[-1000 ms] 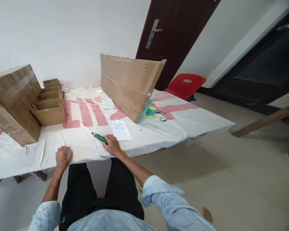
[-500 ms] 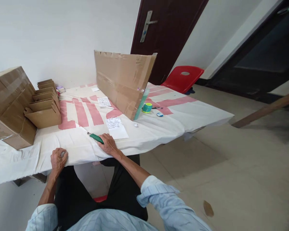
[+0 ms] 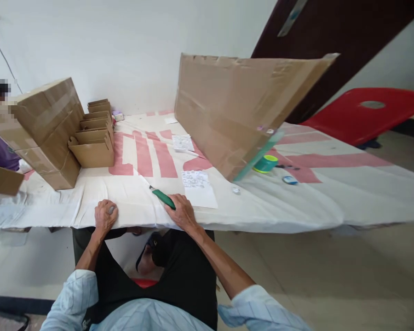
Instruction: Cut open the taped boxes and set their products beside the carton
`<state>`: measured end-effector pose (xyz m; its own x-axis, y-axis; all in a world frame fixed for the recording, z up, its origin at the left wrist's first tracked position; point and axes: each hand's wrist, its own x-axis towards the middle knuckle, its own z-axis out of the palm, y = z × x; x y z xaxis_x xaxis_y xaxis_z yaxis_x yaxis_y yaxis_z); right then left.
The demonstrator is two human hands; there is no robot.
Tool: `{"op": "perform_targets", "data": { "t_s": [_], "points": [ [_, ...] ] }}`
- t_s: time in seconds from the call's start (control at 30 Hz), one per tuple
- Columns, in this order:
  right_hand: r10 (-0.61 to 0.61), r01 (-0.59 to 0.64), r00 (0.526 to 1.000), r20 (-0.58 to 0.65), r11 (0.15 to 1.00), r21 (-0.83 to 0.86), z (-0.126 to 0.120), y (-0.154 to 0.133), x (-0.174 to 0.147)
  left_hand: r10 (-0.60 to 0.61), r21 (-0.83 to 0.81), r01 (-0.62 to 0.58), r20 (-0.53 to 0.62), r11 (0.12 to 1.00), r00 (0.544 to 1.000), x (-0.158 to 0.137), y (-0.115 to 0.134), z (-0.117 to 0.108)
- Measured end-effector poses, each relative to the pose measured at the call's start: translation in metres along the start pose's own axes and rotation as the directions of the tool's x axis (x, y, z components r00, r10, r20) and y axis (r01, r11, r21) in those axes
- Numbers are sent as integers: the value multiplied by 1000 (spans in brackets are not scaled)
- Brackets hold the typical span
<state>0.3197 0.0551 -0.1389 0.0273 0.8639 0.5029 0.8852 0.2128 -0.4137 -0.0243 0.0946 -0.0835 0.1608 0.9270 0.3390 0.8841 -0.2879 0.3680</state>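
My right hand (image 3: 182, 212) rests on the cloth near the table's front edge, closed round the green handle of a knife (image 3: 163, 198). Its thin pale blade points away to the left and lies close to the cloth. My left hand (image 3: 105, 215) is curled at the table edge, with a small greyish roundish thing showing between its fingers, too small to name. Just right of the knife lies a sheet of paper (image 3: 204, 195) with rows of small drawn or written marks. A second marked paper (image 3: 182, 143) lies farther back.
A large cardboard panel (image 3: 224, 110) stands upright at centre right. Behind it are a green tape roll (image 3: 266, 163) and a small blue disc (image 3: 290, 180). Open cardboard boxes (image 3: 93, 154) and a big carton (image 3: 50, 124) stand left, beside another person (image 3: 0, 149). A red chair (image 3: 362, 115) stands right.
The view has swung left, bringing another person and a further box into sight at the left edge. Both hands keep their places on the table, the right still holding the knife.
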Motion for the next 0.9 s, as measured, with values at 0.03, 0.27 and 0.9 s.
{"op": "perform_targets", "data": {
  "t_s": [0.03,0.27,0.9],
  "points": [
    [-13,13,1000,-3,1000,3,1,2,-2,-1,3,1,-5,1000,1000,-2,1,0],
    [-49,50,997,-67,999,12,10,15,-13,42,29,-41,-19,999,999,-16,10,3],
    [-21,22,998,-51,1000,8,0,-5,5,205,-1,-210,-208,978,956,-8,-1,8]
  ]
}}
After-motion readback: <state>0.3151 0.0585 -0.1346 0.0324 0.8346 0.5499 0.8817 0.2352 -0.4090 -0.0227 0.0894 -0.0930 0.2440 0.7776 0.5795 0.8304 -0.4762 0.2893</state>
